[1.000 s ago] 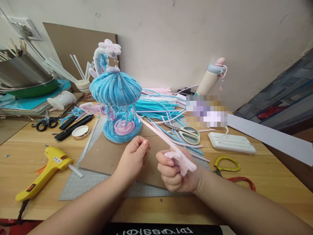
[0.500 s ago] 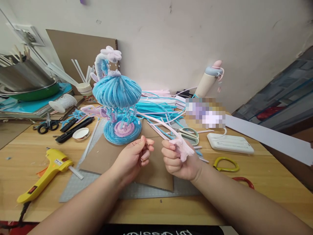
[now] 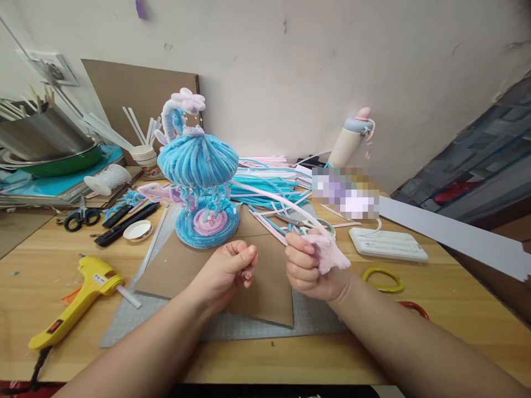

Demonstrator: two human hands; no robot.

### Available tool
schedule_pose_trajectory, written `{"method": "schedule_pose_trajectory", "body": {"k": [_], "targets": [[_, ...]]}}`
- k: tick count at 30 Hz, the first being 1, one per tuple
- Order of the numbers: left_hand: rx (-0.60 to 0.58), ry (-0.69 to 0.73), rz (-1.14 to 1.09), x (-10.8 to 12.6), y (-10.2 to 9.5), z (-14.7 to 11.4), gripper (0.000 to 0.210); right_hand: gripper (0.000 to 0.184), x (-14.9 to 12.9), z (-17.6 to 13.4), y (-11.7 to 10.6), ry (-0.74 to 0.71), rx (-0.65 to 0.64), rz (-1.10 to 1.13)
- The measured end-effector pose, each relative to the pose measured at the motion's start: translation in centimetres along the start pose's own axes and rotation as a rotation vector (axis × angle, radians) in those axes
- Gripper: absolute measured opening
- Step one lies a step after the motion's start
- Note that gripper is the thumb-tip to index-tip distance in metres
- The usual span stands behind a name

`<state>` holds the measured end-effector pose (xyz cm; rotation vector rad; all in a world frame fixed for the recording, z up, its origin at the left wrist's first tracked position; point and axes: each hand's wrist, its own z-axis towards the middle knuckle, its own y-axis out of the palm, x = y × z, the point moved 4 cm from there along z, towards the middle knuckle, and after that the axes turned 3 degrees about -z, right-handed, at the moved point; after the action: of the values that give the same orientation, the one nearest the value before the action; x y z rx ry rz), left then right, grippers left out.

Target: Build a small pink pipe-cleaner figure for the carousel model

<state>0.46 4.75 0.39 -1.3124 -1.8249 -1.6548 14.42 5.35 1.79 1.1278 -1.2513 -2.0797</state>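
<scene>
My right hand (image 3: 305, 270) is closed around a pale pink pipe cleaner piece (image 3: 331, 253). Its fuzzy, pointed flat end rests over the thumb side, and a long pink stem reaches up and left towards the blue lamp-like model. My left hand (image 3: 232, 271) has its thumb and fingers pinched together; whatever they hold, if anything, is too small to make out. Beyond the left hand stands the blue pipe cleaner model (image 3: 198, 160), with a pleated domed top, curly strands and a round blue and pink base. Under both hands lies a brown cardboard sheet (image 3: 265, 298).
A yellow glue gun (image 3: 93, 287) lies at left, near black-handled scissors (image 3: 82, 215). Blue and pink pipe cleaners (image 3: 265, 188) are piled behind the model. At right are green-handled scissors (image 3: 326, 226), a white power bank (image 3: 388, 245) and a bottle (image 3: 348, 141).
My right hand has shifted slightly right, away from the left, carrying the pink piece. My left fingers have drawn closer together into a pinch. The view has tilted up slightly.
</scene>
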Motion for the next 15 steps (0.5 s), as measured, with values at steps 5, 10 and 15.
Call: {"method": "schedule_pose_trajectory", "body": {"k": [5, 10, 15], "targets": [[0.028, 0.005, 0.008, 0.0, -0.3, 0.2, 0.027, 0.029, -0.9, -0.1, 0.3, -0.074, -0.024, -0.094], [0.090, -0.048, 0.057, -0.2, -0.7, 0.3, 0.020, 0.033, -2.4, -0.5, 0.3, -0.254, 0.077, -0.141], [0.129, -0.006, 0.072, -0.2, -1.2, 0.5, 0.027, 0.035, -4.4, -1.2, 0.3, -0.376, 0.111, -0.170]]}}
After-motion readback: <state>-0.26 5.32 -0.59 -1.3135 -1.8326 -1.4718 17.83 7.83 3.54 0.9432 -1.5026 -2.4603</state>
